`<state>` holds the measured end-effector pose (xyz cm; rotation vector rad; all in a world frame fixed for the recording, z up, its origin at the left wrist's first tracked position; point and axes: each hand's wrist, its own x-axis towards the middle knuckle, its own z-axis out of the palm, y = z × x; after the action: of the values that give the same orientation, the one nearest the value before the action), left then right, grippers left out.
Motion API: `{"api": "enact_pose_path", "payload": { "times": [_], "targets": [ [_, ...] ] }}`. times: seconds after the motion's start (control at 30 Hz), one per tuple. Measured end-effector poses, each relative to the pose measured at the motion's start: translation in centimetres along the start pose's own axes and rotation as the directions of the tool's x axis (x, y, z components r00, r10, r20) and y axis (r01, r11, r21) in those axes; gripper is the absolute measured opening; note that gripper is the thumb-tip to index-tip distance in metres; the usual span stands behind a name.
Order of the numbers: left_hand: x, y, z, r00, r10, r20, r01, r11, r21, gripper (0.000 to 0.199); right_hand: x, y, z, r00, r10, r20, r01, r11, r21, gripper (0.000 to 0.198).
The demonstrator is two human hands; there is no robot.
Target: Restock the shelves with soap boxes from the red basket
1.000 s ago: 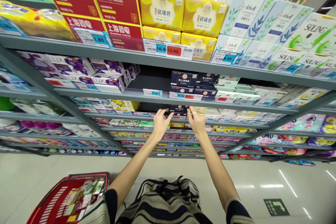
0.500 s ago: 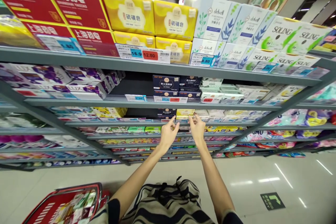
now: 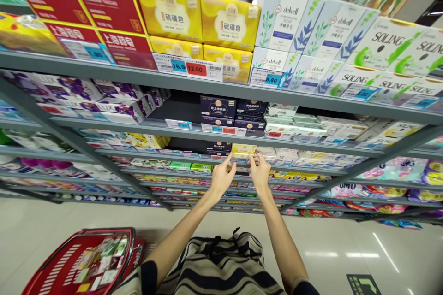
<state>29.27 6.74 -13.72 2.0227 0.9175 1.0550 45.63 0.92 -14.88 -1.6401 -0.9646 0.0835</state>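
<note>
My left hand [image 3: 223, 176] reaches to the third shelf, its index fingertip at the left end of a yellow soap box [image 3: 243, 149]. At the box's right end are the bent fingers of my right hand [image 3: 259, 169]. The two hands hold the box between them at the shelf's front edge, each pressing one end. Dark blue soap boxes [image 3: 219, 146] stand just left of it, and pale soap boxes [image 3: 286, 154] sit to the right. The shelf above hides the rear of this row.
Large yellow soap packs [image 3: 168, 11] and pale Delvell boxes [image 3: 287, 18] line the top shelf. Dark soap boxes [image 3: 218, 108] stand on the shelf beneath. A red shopping basket [image 3: 51, 258] holding several packages is on the floor at my left. A green floor sign [image 3: 362, 284] lies at the right.
My view has shifted slightly, bringing the shelf closer and more of the red basket into sight. Both hands stay at the ends of the yellow soap box, with little visible movement.
</note>
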Motion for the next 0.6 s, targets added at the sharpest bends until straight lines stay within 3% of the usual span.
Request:
{"api": "enact_pose_path", "payload": {
  "times": [0.1, 0.2, 0.37, 0.6],
  "targets": [
    [-0.4, 0.3, 0.1, 0.996, 0.081, 0.028, -0.084, 0.992, 0.098, 0.054, 0.0, 0.2, 0.0, 1.000, -0.018, -0.012, 0.018, 1.000, 0.006, 0.049],
    [-0.6, 0.7, 0.1, 0.998, 0.061, 0.030, -0.065, 0.990, 0.124, 0.059, 0.0, 0.3, 0.1, 0.999, -0.032, -0.022, 0.032, 0.999, 0.014, 0.047],
    [-0.5, 0.5, 0.3, 0.999, -0.004, 0.037, 0.001, 0.995, 0.095, 0.065, -0.2, 0.5, 0.3, 0.998, -0.037, -0.046, 0.038, 0.999, 0.018, 0.048],
    [-0.6, -0.4, 0.7, 0.995, 0.002, 0.098, -0.004, 1.000, 0.015, 0.070, -0.4, 0.6, 0.5, 0.996, -0.037, -0.078, 0.038, 0.999, 0.007, 0.047]
  ]
}}
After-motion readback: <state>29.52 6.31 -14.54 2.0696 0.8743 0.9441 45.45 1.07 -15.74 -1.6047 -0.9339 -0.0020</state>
